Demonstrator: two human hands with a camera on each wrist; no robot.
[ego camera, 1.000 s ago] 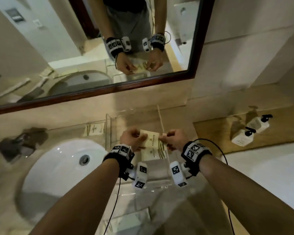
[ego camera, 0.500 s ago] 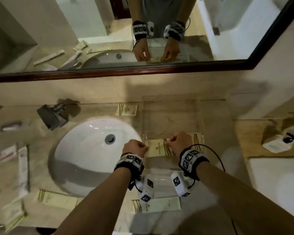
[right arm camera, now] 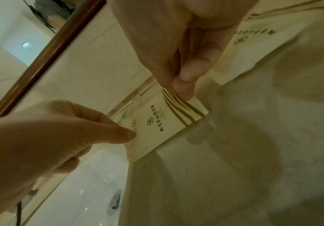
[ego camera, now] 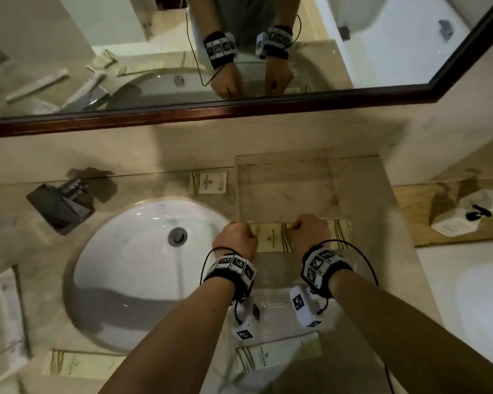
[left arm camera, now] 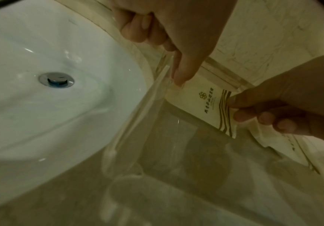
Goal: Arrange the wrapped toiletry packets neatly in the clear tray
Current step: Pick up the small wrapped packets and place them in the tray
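— Cream packet (ego camera: 271, 237) — where is it?
— Inside the clear tray (ego camera: 336, 180), near its left wall. Left hand (ego camera: 234, 237) pinches one end, right hand (ego camera: 310, 233) the striped end — both grips closed on it.

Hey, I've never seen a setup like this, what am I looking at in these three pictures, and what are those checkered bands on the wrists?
No machine here: a person works with bare hands at a bathroom counter. The patterned bands carry small wrist cameras. The big picture comes from a camera on the head, looking down; the other two look along each hand.

The left hand and right hand each pinch one end of a cream wrapped packet, holding it inside the clear tray, beside a second packet already lying there.

Around the white sink more packets wait on the counter: one near the wall, one at the front, another front left. Two pump bottles lie to the right, and a mirror hangs above.
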